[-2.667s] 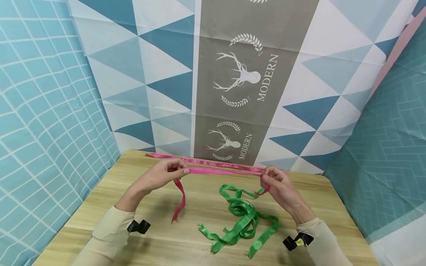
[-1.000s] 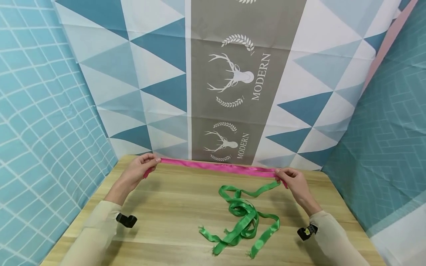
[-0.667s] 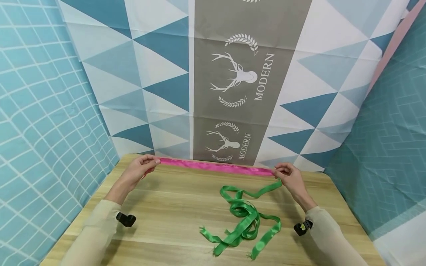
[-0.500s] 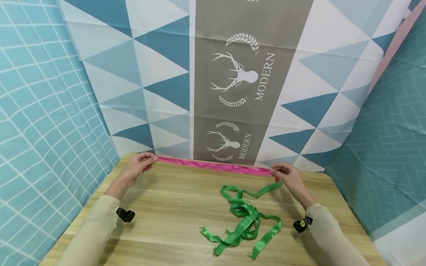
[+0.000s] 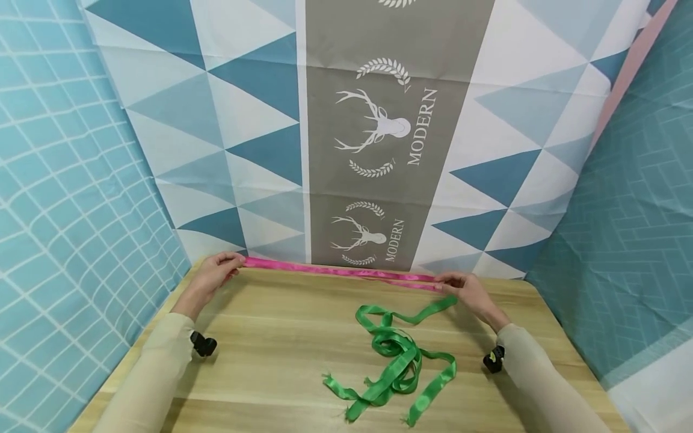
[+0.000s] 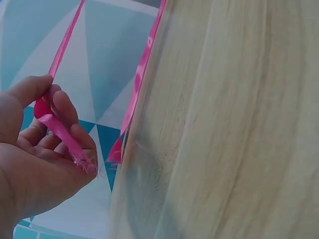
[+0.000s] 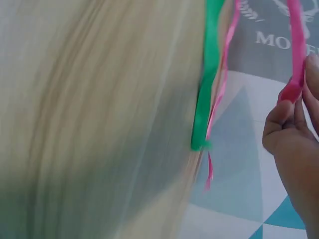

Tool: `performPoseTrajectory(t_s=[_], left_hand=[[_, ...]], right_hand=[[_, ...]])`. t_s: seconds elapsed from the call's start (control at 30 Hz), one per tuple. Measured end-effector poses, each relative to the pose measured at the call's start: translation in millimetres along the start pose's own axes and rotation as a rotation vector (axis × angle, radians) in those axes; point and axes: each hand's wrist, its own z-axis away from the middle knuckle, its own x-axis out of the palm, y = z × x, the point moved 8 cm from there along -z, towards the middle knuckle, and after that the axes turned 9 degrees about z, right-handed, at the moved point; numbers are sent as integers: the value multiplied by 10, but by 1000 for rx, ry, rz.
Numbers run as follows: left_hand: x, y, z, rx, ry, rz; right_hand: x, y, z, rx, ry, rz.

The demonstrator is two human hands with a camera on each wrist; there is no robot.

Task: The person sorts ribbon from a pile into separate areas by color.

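Observation:
My left hand (image 5: 211, 279) pinches a pink satin ribbon (image 6: 62, 47) between thumb and finger, near one end. That frayed end trails across my palm in the left wrist view. Toward the back right of the table, my right hand (image 5: 470, 294) pinches the same ribbon, so it spans between both hands. A second pink ribbon (image 6: 134, 94) lies along the table's back edge, close beneath the held one, and the two overlap in the head view. A tangled green ribbon (image 5: 394, 371) lies right of centre, one strand running up near my right hand.
The wooden table (image 5: 260, 355) has its back edge against a patterned cloth wall (image 5: 254, 180). Blue tile-print cloth (image 5: 65, 198) hangs at the left and teal cloth (image 5: 622, 240) at the right. Black wrist cameras sit on both sleeves.
Since the oldest frame my hands have moved apart, left hand leftward and right hand rightward, drawing out the pink ribbon. Lately they shift only slightly. The green ribbon stays in place.

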Motion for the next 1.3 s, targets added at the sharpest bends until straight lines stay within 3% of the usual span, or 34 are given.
performPoseTrajectory(t_s=[0.13, 0.23, 0.47, 0.57, 0.63, 0.7, 0.9, 1.0, 1.13, 1.3], left_hand=[[-42, -14, -23, 5, 15, -26], [-47, -9, -58, 13, 20, -47], [-36, -10, -140, 22, 33, -77], [-27, -27, -168, 13, 33, -82], [-27, -43, -187, 5, 37, -75], [-37, -67, -204, -6, 48, -58], [-72, -140, -211, -21, 58, -34], [-77, -157, -193, -16, 49, -47], [-82, -173, -185, -11, 36, -56], [-91, -224, -189, -51, 55, -96]], right_hand=[[78, -34, -33, -154, -44, 149], [115, -81, -55, -276, -29, 283], [135, -143, -102, -398, 65, 573], [108, -152, -135, -390, 136, 649], [85, -136, -161, -352, 164, 630], [76, -89, -183, -291, 149, 527], [80, 154, -195, -64, 33, -33], [43, 274, -175, 47, 43, -206], [18, 350, -156, 114, 42, -267], [41, 431, -177, 157, 51, -99]])
